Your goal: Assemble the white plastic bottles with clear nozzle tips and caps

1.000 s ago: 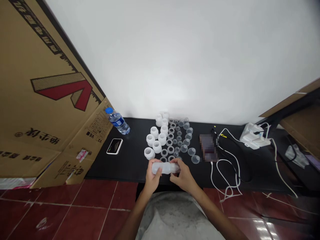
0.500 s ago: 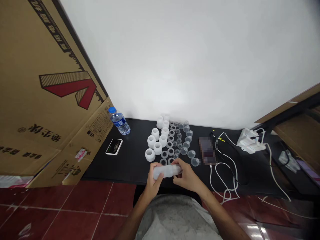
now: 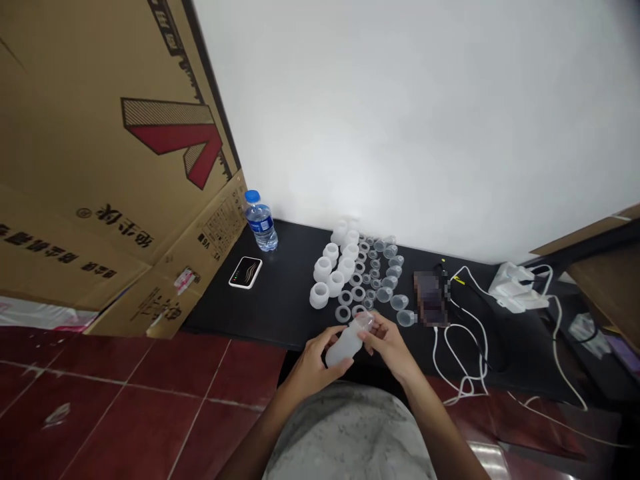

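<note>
In the head view, my left hand [image 3: 316, 363] is wrapped round the body of a translucent white baby bottle [image 3: 343, 349], tilted with its top up and to the right. My right hand [image 3: 389, 341] grips its clear domed cap [image 3: 366, 321] with thumb and fingers. Just beyond my hands lie flat pale rings [image 3: 345, 298] in columns. White bottle-shaped pieces with open necks [image 3: 320, 295] stand in rows to their left. Small clear discs [image 3: 370, 294] and clear domed caps [image 3: 399, 303] are lined up on the right.
A water bottle [image 3: 261, 223] and a white-edged device [image 3: 245, 273] are at the table's left. To the right lie a blurred phone [image 3: 431, 300], white cables [image 3: 483, 353] and a white power strip [image 3: 517, 288]. A big cardboard box [image 3: 165, 220] borders the left side.
The held bottle has gone from nearly level to tilted, its capped end rising to the right. My hands have turned with it. The camera view has shifted, so the table things appear farther right.
</note>
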Motion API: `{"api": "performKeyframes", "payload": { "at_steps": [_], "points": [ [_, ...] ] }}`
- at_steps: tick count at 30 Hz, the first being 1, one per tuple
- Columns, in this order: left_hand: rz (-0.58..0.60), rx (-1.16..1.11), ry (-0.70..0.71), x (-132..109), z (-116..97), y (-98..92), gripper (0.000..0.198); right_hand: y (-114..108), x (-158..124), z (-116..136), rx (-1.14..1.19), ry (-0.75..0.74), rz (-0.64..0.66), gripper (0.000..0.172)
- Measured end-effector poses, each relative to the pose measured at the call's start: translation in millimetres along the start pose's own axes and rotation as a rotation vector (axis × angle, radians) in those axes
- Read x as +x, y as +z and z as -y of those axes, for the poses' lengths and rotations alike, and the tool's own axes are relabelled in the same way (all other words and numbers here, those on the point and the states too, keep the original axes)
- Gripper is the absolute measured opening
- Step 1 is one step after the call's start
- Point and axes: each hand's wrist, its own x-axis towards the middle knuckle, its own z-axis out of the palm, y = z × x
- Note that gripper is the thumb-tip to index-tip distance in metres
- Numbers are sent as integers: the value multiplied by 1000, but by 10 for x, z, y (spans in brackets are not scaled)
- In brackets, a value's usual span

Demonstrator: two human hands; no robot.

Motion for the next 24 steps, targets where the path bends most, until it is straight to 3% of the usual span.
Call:
{"api": "performKeyframes", "payload": {
  "at_steps": [3,7,13,18,21,24],
  "points": [
    [27,-17,-18,-22,15,1,78,201,-37,-97,107,-11,-89,50],
    [80,-189,-5,-52,29,74,82,343,-128,-77,143,-11,-109,49],
    [-53,-189,-49,-122,60,141,74,500,-136,-17,130,11,-128,48],
    [-194,-133,-61,-144,66,237,61,667,-108,-36,136,-26,-266,47],
    [-231,-170,-49,-156,30,358,55,629,-174,-26,71,-56,-284,52],
    [-203,-373,-38,-166,-39,464,56,435,-278,-27,-10,-61,-218,61]
  ]
}}
